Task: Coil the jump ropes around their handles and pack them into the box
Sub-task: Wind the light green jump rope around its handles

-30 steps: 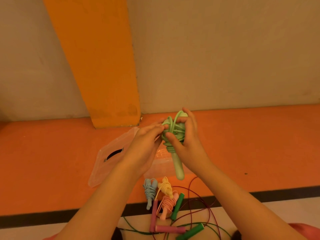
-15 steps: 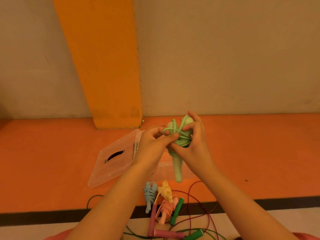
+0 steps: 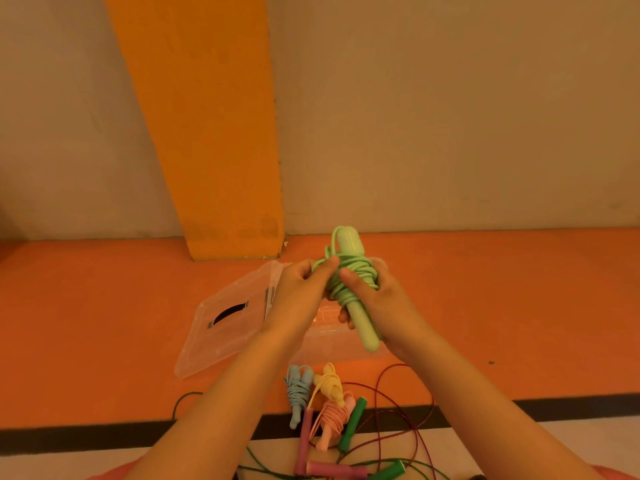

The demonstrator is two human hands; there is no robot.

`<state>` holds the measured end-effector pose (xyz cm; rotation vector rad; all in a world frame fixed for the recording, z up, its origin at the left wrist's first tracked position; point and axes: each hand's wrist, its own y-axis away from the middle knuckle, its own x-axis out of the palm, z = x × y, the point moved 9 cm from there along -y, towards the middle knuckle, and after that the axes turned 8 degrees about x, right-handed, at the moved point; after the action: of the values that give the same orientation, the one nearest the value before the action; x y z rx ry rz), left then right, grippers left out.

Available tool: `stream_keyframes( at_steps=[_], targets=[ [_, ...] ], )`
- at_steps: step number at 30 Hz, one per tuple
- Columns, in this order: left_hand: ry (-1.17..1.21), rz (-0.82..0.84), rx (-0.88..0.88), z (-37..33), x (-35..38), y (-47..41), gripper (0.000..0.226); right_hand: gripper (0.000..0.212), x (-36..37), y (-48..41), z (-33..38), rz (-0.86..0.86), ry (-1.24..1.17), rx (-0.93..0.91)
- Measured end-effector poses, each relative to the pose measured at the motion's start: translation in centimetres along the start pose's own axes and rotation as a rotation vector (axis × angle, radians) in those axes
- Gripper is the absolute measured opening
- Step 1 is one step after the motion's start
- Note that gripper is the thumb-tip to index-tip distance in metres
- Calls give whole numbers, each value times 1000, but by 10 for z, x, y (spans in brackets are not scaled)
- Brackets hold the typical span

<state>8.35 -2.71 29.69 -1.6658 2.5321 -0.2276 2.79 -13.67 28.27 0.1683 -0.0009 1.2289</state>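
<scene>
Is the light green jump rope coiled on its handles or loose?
Coiled: the green jump rope loops around its handles, left hand pinching the cord, right hand gripping the bundle.

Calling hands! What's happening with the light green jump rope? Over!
Right hand grips light green jump rope, cord coiled round handles. Left hand pinches its loose loop. Clear box open behind hands, nothing in the way.

A beige wall (image 3: 450,116) fills the upper half of the view. An orange pillar (image 3: 207,133) runs down it, leaning left to right, and meets the orange floor (image 3: 86,323); its foot shows faint scuffs (image 3: 265,225). A dark speck (image 3: 491,362) lies on the floor at right. A black stripe (image 3: 69,441) edges the orange, with a pale strip (image 3: 104,465) on its near side.
</scene>
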Motion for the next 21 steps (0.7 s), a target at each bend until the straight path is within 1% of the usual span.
stream_keyframes(
  at_steps=[2, 3, 4, 6, 9, 11, 13, 14, 17, 19, 21],
  targets=[
    [-292, 36, 113, -10, 1, 0, 22, 31, -13, -6, 0, -93, 78, -50],
    [-400, 50, 183, -17, 2, 1, 23, 34, -17, -8, 0, -124, 126, -75],
    [-458, 66, 233, -22, 3, 2, 28, 36, -21, -10, 1, -143, 163, -94],
    [-476, 91, 279, -29, 5, 4, 37, 37, -24, -13, -2, -161, 214, -105],
    [-438, 86, 259, -31, 5, 11, 43, 35, -24, -13, -5, -172, 289, -101],
    [-412, 69, 276, -35, 4, 15, 50, 38, -22, -11, -4, -178, 321, -118],
    [-400, 89, 306, -41, 5, 21, 54, 38, -19, -9, -1, -175, 330, -138],
    [-404, 115, 317, -43, 7, 24, 53, 38, -17, -9, -1, -171, 333, -145],
    [-403, 192, 338, -42, 12, 26, 40, 37, -16, -6, 0, -177, 346, -159],
    [-367, 191, 325, -36, 13, 25, 29, 37, -18, -5, 4, -186, 362, -173],
    [-367, 138, 309, -30, 8, 20, 18, 39, -19, -5, 10, -182, 335, -201]
  ],
)
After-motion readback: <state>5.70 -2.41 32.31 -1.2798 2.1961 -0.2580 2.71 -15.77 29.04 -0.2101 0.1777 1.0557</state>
